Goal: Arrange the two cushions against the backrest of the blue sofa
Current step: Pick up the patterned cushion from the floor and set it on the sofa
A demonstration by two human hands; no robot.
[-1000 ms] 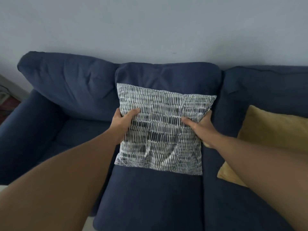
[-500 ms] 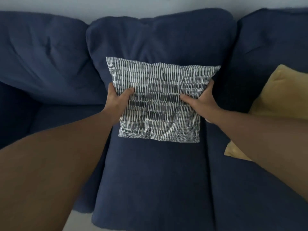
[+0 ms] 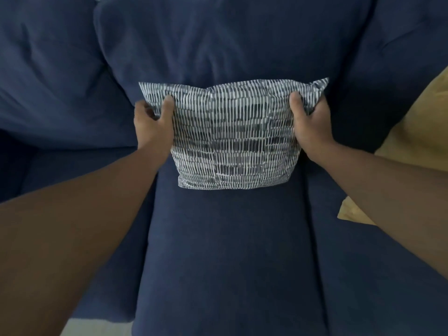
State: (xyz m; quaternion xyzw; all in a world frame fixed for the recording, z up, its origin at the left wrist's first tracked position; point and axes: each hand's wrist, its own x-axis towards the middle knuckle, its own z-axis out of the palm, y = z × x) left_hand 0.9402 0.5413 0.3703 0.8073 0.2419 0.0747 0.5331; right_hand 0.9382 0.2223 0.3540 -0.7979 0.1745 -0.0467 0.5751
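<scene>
A black-and-white striped cushion stands on the middle seat of the blue sofa, leaning back against the middle backrest cushion. My left hand grips its upper left corner, thumb on the front. My right hand grips its upper right corner the same way. A mustard-yellow cushion lies on the right seat against the right backrest, partly cut off by the frame edge and my right forearm.
The left backrest cushion and left seat hold nothing. A strip of pale floor shows below the sofa's front edge at the bottom left.
My view has tilted down and closer; the wall is out of sight. Both hands slid from the striped cushion's sides up to its top corners, and the cushion sits more upright against the backrest.
</scene>
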